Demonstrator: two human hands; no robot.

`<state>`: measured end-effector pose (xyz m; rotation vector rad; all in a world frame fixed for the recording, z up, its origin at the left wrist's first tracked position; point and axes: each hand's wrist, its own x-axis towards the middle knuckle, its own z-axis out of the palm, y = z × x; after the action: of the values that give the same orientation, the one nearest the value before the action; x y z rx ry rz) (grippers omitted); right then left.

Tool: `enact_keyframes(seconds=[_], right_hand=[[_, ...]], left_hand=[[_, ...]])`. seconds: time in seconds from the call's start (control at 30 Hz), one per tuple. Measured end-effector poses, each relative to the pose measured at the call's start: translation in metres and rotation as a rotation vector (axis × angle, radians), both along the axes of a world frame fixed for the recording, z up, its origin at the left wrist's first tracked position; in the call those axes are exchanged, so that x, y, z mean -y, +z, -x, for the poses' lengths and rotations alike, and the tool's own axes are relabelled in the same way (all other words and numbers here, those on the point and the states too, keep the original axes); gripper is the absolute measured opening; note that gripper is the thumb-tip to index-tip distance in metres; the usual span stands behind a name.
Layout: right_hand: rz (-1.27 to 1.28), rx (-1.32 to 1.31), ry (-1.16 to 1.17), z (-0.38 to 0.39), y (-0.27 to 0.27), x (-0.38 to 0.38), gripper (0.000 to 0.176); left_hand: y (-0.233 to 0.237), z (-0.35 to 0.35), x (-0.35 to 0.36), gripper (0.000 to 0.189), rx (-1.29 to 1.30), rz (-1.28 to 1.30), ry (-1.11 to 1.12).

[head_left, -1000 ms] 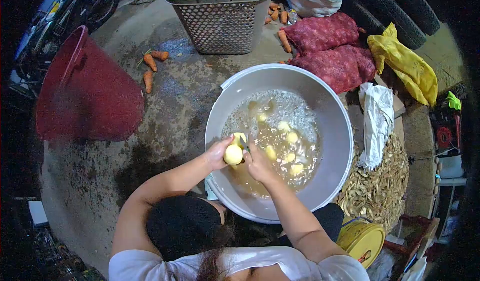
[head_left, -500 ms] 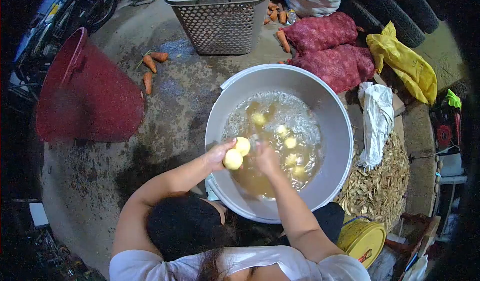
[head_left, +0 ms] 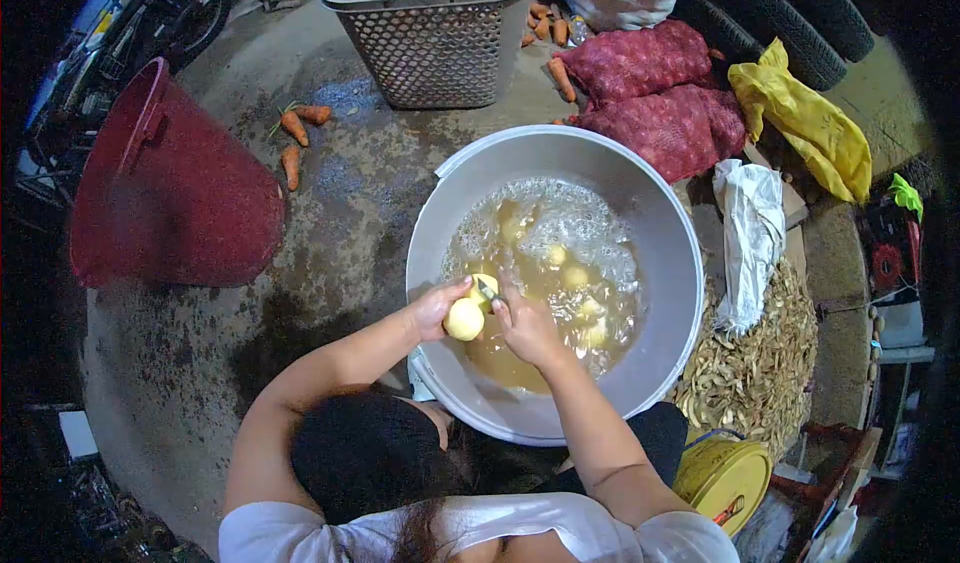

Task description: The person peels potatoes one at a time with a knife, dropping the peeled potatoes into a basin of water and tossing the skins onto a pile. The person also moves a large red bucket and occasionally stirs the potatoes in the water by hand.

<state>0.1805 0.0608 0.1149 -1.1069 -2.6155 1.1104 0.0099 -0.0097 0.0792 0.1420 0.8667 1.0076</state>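
Note:
My left hand (head_left: 432, 310) is closed on two pale yellow peeled potatoes (head_left: 464, 320), one in front of the other, over the near left part of a big grey tub (head_left: 672, 368). Close beside it, my right hand (head_left: 530, 328) grips a small peeling knife (head_left: 487, 290), its blade against the farther potato. Cloudy brown water half fills the tub, with several peeled potatoes (head_left: 576, 277) floating in it. Bubbles and ripples cover the surface toward the back. The knife's handle is mostly hidden in my fingers.
A perforated basket (head_left: 440, 58) stands behind the tub, and a red bin (head_left: 180, 193) at left. Several carrots (head_left: 292, 143) lie on the floor. Red mesh sacks (head_left: 665, 128), a white sack (head_left: 750, 243), a peelings heap (head_left: 750, 383) and a yellow bucket (head_left: 730, 488) line the right.
My right hand, blurred before, has come closer to the left, and the blade now meets the farther potato. The left hand keeps its hold. The floating potatoes have shifted slightly.

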Motion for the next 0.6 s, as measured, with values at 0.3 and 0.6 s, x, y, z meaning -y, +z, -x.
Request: enact_keyframes(seconds=[0.3, 0.6], right_hand=[[0.719, -0.314, -0.542, -0.043, -0.094, -0.035, 0.036], [0.312, -0.378, -0.253, 0.003, -0.043, -0.011, 0.040]], left_hand=[[-0.001, 0.006, 0.001, 0.041, 0.044, 0.043, 0.065], [0.032, -0.006, -0.011, 0.041, -0.100, 0.172, -0.015]])
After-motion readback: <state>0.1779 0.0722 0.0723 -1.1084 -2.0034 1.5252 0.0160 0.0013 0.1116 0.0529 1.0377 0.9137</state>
